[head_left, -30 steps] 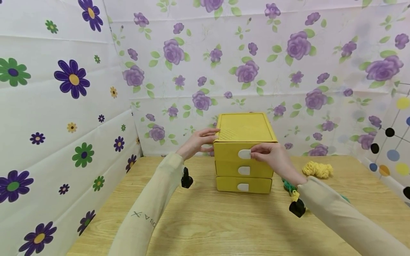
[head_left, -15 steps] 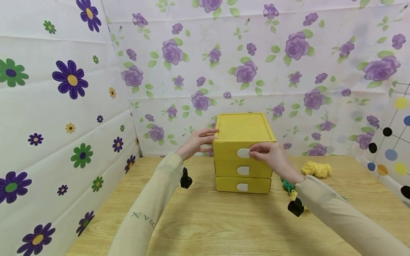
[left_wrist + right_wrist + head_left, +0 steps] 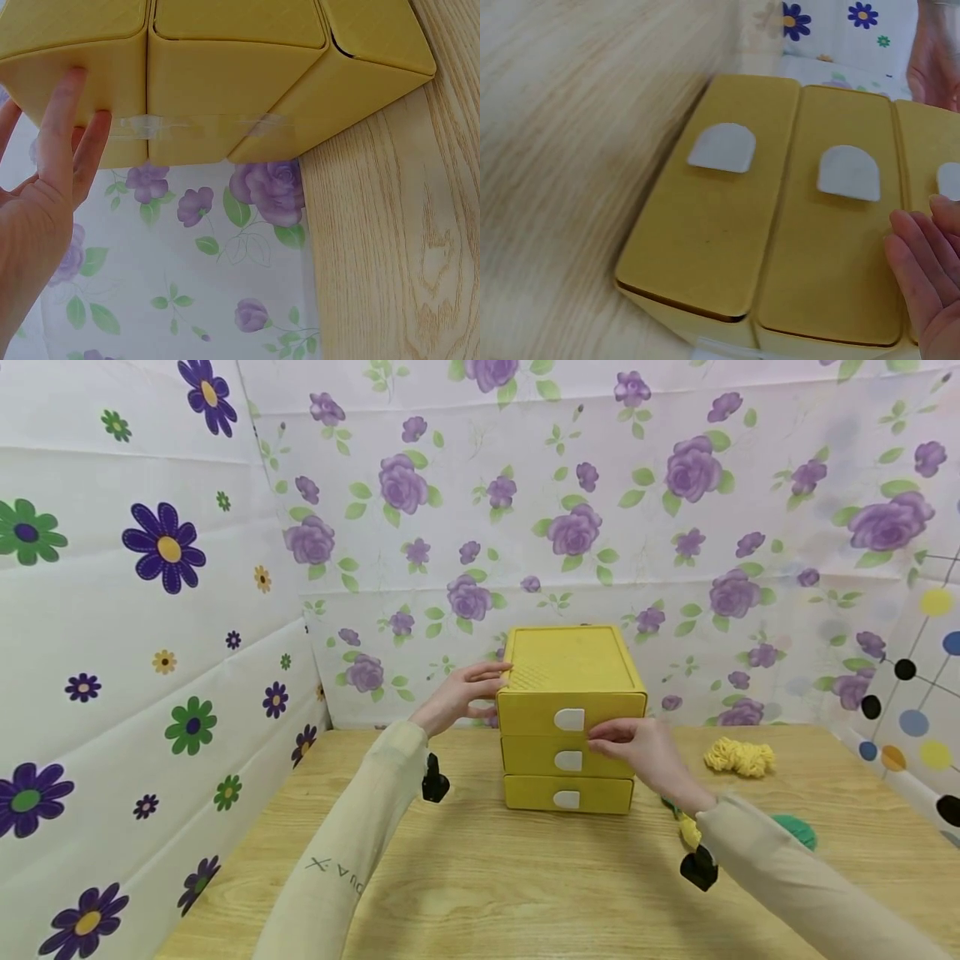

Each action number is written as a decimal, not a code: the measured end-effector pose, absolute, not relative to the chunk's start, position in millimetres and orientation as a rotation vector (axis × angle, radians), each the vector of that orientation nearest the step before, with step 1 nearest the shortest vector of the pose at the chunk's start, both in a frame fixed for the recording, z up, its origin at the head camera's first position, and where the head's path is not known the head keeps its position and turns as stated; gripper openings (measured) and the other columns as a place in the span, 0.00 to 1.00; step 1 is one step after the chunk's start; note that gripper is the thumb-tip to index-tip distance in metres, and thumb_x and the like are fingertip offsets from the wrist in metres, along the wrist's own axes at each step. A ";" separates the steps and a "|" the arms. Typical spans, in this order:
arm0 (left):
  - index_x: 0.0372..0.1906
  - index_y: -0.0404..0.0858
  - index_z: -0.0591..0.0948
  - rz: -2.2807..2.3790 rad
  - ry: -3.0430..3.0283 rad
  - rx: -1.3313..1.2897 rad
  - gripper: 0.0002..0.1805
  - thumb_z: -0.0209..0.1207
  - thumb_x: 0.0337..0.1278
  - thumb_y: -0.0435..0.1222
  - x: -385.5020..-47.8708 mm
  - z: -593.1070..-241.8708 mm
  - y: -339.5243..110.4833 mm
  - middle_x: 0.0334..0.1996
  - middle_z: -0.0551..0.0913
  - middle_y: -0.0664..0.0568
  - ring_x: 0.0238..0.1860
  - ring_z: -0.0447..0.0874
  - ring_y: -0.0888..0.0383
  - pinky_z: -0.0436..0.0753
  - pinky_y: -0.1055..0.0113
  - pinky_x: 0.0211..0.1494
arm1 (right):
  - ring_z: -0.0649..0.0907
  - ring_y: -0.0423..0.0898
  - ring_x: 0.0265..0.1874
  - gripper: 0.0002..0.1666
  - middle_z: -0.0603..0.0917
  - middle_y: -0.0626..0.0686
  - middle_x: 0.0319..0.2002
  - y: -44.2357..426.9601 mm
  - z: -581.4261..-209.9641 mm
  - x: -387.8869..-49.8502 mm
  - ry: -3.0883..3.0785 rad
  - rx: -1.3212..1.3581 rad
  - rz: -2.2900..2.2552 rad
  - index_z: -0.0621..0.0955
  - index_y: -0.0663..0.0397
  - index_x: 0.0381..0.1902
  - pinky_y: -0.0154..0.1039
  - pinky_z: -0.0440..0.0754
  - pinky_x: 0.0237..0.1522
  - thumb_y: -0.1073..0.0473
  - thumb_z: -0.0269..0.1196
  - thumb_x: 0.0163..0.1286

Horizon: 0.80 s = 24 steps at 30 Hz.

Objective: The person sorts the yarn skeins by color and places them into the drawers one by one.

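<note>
A yellow three-drawer box [image 3: 573,660] with white tabs stands on the table, its drawers closed. My left hand [image 3: 465,697] rests its fingers on the box's left side near the top; in the left wrist view the left hand [image 3: 52,172] touches the side wall with spread fingers. My right hand [image 3: 648,752] is in front of the box, right of the top tab [image 3: 570,720] and middle tab [image 3: 568,761], fingers loosely bent and holding nothing. The right wrist view shows the right hand [image 3: 930,277] beside the drawer fronts, apart from the middle tab [image 3: 849,173].
Yellow yarn [image 3: 740,757] lies on the table [image 3: 480,877] at the right. A green ball [image 3: 795,831] is partly behind my right sleeve, and a small yellow item [image 3: 688,831] is by my right wrist. Flowered cloth [image 3: 450,485] hangs behind and at the left.
My right hand has let go of the top drawer's tab and moved slightly down. My left hand stays on the box's side. More of the green ball shows.
</note>
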<state>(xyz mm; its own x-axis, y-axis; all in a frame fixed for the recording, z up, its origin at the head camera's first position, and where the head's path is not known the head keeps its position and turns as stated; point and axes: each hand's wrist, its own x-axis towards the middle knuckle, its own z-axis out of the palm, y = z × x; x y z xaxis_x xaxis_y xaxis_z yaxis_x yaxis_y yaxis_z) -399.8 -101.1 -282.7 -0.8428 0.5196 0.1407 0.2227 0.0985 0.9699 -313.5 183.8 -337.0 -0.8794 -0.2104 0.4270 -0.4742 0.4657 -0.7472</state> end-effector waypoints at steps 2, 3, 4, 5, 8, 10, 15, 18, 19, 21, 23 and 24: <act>0.61 0.45 0.70 1.819 2.138 0.743 0.22 0.54 0.62 0.40 -400.3 -283.0 -101.2 0.56 0.70 0.50 0.53 0.70 0.53 0.75 0.55 0.46 | 0.82 0.45 0.31 0.10 0.84 0.48 0.32 183.5 -341.9 -314.0 -2.448 0.577 1.349 0.84 0.57 0.37 0.37 0.79 0.32 0.59 0.65 0.58; 0.61 0.45 0.70 1.820 2.138 0.743 0.22 0.54 0.62 0.40 -400.6 -283.1 -101.2 0.56 0.70 0.50 0.53 0.70 0.53 0.75 0.55 0.46 | 0.82 0.44 0.31 0.10 0.84 0.48 0.31 183.3 -344.3 -314.4 -2.452 0.568 1.346 0.85 0.56 0.37 0.37 0.79 0.32 0.59 0.66 0.58; 0.61 0.45 0.70 1.822 2.138 0.743 0.22 0.54 0.62 0.40 -400.9 -283.3 -101.2 0.55 0.70 0.50 0.53 0.70 0.53 0.75 0.55 0.46 | 0.82 0.43 0.31 0.10 0.84 0.48 0.31 183.2 -346.7 -315.0 -2.451 0.564 1.351 0.85 0.57 0.37 0.37 0.79 0.31 0.59 0.66 0.58; 0.61 0.45 0.70 1.825 2.136 0.742 0.22 0.54 0.62 0.40 -401.3 -283.5 -101.1 0.55 0.70 0.50 0.53 0.70 0.53 0.75 0.55 0.46 | 0.82 0.44 0.31 0.10 0.84 0.49 0.31 182.9 -348.9 -315.3 -2.449 0.565 1.357 0.85 0.57 0.37 0.37 0.79 0.31 0.59 0.66 0.57; 0.61 0.45 0.71 1.828 2.135 0.739 0.22 0.54 0.62 0.40 -402.0 -284.3 -100.9 0.55 0.70 0.50 0.53 0.70 0.53 0.75 0.55 0.46 | 0.82 0.44 0.31 0.11 0.84 0.50 0.32 182.5 -354.2 -315.6 -2.448 0.567 1.401 0.84 0.58 0.38 0.37 0.79 0.31 0.60 0.66 0.57; 0.61 0.45 0.71 1.825 2.134 0.743 0.22 0.54 0.62 0.40 -402.1 -284.6 -101.1 0.56 0.70 0.50 0.53 0.70 0.53 0.75 0.55 0.46 | 0.82 0.45 0.31 0.11 0.84 0.51 0.33 181.7 -357.5 -315.6 -2.442 0.565 1.421 0.84 0.59 0.38 0.36 0.79 0.31 0.61 0.66 0.57; 0.61 0.45 0.70 1.823 2.128 0.748 0.22 0.54 0.62 0.40 -400.9 -283.9 -101.6 0.56 0.69 0.50 0.53 0.70 0.53 0.75 0.55 0.46 | 0.82 0.46 0.32 0.11 0.84 0.53 0.33 178.5 -365.0 -316.9 -2.431 0.551 1.440 0.84 0.61 0.38 0.36 0.79 0.32 0.62 0.66 0.57; 0.61 0.45 0.71 1.828 2.126 0.743 0.22 0.54 0.62 0.40 -400.0 -283.4 -101.5 0.56 0.70 0.50 0.53 0.70 0.53 0.75 0.55 0.46 | 0.82 0.45 0.32 0.10 0.84 0.52 0.33 176.7 -368.2 -317.9 -2.433 0.537 1.428 0.84 0.60 0.37 0.35 0.79 0.32 0.62 0.67 0.56; 0.61 0.45 0.71 1.829 2.125 0.741 0.22 0.54 0.62 0.40 -400.0 -283.5 -101.5 0.56 0.70 0.51 0.53 0.70 0.53 0.75 0.55 0.46 | 0.82 0.45 0.32 0.10 0.84 0.51 0.32 176.0 -369.2 -318.3 -2.435 0.531 1.422 0.85 0.59 0.37 0.36 0.79 0.31 0.62 0.67 0.56; 0.61 0.45 0.71 1.827 2.127 0.738 0.22 0.54 0.62 0.40 -400.0 -283.5 -101.4 0.56 0.70 0.51 0.53 0.70 0.53 0.75 0.55 0.46 | 0.82 0.44 0.32 0.10 0.84 0.51 0.32 174.7 -371.0 -318.9 -2.437 0.524 1.412 0.85 0.59 0.37 0.36 0.79 0.31 0.62 0.67 0.56; 0.61 0.45 0.71 1.825 2.132 0.736 0.22 0.54 0.62 0.40 -400.2 -283.6 -101.2 0.56 0.70 0.52 0.53 0.70 0.53 0.75 0.55 0.47 | 0.82 0.44 0.32 0.10 0.84 0.51 0.32 174.0 -373.1 -319.7 -2.438 0.522 1.415 0.85 0.59 0.37 0.36 0.79 0.32 0.61 0.67 0.57; 0.61 0.45 0.71 1.823 2.136 0.735 0.22 0.54 0.62 0.40 -400.3 -283.7 -101.2 0.56 0.70 0.52 0.53 0.70 0.53 0.75 0.54 0.47 | 0.82 0.44 0.32 0.10 0.84 0.51 0.33 173.6 -374.2 -320.3 -2.435 0.521 1.422 0.85 0.59 0.37 0.36 0.79 0.32 0.61 0.67 0.57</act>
<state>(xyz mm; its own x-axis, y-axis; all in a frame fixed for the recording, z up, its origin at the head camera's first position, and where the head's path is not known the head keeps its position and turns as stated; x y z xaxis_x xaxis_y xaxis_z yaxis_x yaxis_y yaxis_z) -400.3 -101.2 -283.7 -0.8451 0.5161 0.1395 0.2190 0.0961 0.9710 -320.3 173.6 -374.2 -0.8979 -0.1689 0.4065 -0.4371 0.4526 -0.7772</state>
